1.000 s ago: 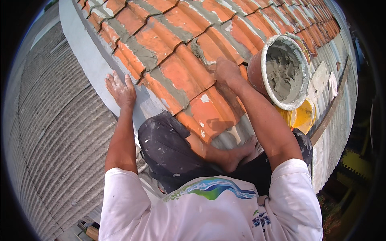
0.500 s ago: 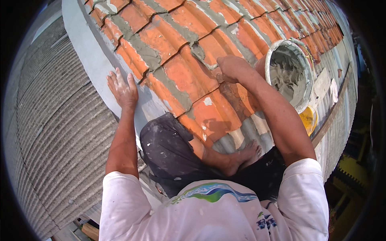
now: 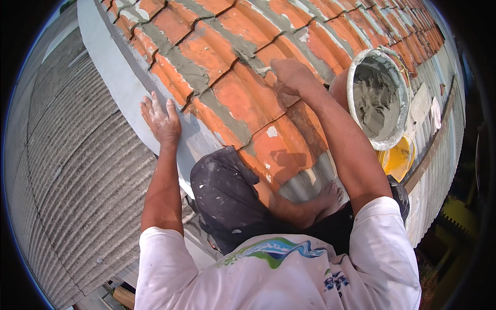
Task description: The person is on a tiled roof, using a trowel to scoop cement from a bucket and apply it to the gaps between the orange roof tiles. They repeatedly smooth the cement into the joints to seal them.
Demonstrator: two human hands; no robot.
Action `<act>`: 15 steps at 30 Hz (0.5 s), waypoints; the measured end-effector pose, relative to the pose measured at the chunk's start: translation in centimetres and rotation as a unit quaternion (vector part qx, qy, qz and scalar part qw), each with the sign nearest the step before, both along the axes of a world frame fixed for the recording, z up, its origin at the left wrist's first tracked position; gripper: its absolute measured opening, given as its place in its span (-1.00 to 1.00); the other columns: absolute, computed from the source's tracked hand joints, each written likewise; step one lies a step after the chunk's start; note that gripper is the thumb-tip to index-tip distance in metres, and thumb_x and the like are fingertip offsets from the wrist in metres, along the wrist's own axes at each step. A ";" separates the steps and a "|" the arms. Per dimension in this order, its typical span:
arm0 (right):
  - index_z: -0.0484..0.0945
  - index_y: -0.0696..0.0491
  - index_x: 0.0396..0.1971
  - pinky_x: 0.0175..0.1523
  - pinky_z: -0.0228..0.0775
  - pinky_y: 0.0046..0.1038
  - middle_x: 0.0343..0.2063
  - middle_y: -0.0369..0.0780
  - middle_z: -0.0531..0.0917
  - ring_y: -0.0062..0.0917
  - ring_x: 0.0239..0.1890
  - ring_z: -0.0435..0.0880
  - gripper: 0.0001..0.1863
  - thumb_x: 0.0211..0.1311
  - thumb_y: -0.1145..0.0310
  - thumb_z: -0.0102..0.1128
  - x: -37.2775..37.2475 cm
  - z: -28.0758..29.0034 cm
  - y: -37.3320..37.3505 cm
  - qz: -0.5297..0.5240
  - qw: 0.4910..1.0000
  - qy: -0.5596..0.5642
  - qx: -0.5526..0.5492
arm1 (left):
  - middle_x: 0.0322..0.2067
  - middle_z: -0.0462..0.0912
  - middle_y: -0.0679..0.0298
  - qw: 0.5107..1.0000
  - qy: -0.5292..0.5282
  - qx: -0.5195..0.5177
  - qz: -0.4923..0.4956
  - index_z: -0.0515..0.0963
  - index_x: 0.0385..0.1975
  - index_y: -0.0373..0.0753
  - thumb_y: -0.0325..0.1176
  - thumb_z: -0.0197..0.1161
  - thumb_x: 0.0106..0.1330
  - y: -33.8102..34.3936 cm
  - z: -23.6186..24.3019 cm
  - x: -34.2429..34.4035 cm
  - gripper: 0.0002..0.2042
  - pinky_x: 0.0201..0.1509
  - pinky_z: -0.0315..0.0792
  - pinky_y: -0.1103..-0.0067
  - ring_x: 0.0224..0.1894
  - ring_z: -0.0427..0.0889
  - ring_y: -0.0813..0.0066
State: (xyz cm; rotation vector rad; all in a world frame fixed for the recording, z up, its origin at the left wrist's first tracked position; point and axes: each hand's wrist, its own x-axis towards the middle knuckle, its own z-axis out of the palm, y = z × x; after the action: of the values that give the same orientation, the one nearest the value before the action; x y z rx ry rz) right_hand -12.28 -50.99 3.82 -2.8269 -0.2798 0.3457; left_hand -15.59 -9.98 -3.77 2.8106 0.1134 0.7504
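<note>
My right hand (image 3: 290,77) is closed in a fist over the orange roof tiles (image 3: 245,95). It grips what looks like a trowel (image 3: 264,70); only a short pale, mortar-smeared part shows beside the knuckles, touching a patch of wet grey mortar (image 3: 247,49) at a tile joint. My left hand (image 3: 162,123) lies flat with fingers stretched on the pale painted ledge (image 3: 116,85) along the tiles' left edge. White smears mark its fingers. To the right of my right forearm stands a bucket (image 3: 353,98) part-filled with grey mortar (image 3: 380,95).
Corrugated grey roofing (image 3: 85,170) spreads out on the left. Beyond the bucket are a yellow container (image 3: 400,157), a flat pale board (image 3: 419,103), a wooden strip (image 3: 431,139) and more corrugated sheet (image 3: 439,175). My bare foot (image 3: 325,201) rests below the tiles.
My right hand has moved slightly up and left along the tile joint, still closed. My left hand stays flat on the ledge. The whole view has shifted a little.
</note>
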 end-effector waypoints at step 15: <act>0.66 0.21 -0.09 0.09 0.58 -0.05 -0.12 0.11 0.75 0.06 0.04 0.73 -0.68 0.16 0.39 0.31 0.2 -2.8 -1.8 -0.021 0.996 0.079 0.047 | 0.54 0.24 -0.28 1.000 0.015 0.003 -0.012 0.34 0.54 -0.30 -0.01 0.06 0.62 -0.3 0.1 -0.1 -0.36 0.73 -0.13 0.09 0.65 0.03 -0.25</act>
State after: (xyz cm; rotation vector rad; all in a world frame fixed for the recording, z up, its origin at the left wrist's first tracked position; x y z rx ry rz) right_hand -12.09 -52.78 1.05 -2.6905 -0.1978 0.5282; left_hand -15.64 -10.24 -3.63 2.8246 0.0810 0.7039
